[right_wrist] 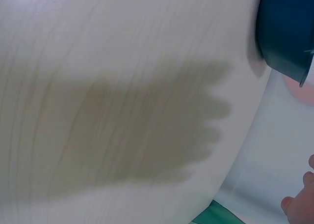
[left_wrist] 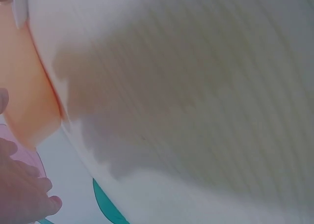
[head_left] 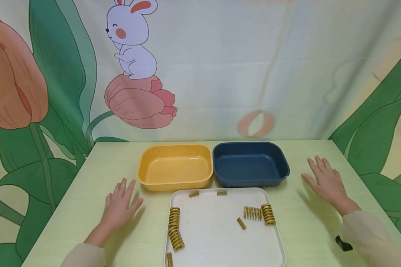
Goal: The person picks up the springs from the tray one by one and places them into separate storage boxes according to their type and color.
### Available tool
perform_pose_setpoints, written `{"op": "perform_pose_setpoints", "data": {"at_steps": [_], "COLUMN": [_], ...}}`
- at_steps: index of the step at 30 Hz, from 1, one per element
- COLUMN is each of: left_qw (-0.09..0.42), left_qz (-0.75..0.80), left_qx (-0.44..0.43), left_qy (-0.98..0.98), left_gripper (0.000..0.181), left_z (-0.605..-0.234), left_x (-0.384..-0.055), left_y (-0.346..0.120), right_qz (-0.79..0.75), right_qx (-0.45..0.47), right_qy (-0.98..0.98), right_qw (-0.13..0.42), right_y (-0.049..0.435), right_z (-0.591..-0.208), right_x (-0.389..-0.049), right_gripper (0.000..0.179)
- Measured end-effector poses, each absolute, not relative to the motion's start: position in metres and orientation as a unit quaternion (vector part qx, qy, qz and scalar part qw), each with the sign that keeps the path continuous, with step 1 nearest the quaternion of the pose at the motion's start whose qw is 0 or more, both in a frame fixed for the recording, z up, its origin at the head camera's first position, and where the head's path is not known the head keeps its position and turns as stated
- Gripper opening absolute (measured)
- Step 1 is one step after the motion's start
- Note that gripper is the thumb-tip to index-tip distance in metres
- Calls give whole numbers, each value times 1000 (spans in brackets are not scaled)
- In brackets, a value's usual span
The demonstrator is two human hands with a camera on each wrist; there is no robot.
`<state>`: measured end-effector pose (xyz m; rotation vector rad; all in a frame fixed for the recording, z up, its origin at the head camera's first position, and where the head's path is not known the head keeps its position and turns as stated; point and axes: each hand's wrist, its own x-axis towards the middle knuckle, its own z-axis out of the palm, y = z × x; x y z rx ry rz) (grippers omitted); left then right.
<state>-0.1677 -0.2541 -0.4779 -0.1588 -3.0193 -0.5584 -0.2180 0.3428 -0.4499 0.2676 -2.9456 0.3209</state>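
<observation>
My left hand point(head_left: 119, 207) hovers over the table left of the white tray, fingers spread and holding nothing. On the other side, my right hand point(head_left: 326, 182) is held up beside the blue bin, its fingers also spread and bare. The white tray point(head_left: 217, 237) carries several brass-coloured coil springs. Two thick springs point(head_left: 175, 218) lie end to end along its left edge. At the right edge are a thick spring point(head_left: 268, 214) and a looser-wound spring point(head_left: 252, 213). Thin small springs lie apart: one point(head_left: 241, 223) right of the middle, others point(head_left: 194, 194) near the far rim.
Behind the tray, a yellow bin point(head_left: 175, 185) and a blue bin point(head_left: 252, 183) stand side by side with nothing inside. A printed cloth point(head_left: 207, 85) hangs behind the table. A small black object point(head_left: 343, 244) shows by the right sleeve.
</observation>
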Motion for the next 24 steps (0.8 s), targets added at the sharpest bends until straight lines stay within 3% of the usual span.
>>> {"op": "perform_pose_setpoints", "data": {"at_steps": [24], "left_qw": [57], "left_qz": [-165], "left_qx": [-102], "left_qy": [-979], "left_gripper": [67], "left_z": [-477], "left_x": [-155], "left_y": [-224], "right_qz": [104], "right_qx": [118], "right_qy": [-983], "right_qw": [94], "right_y": [327], "right_z": [-442], "right_x": [-213], "right_gripper": [65]}}
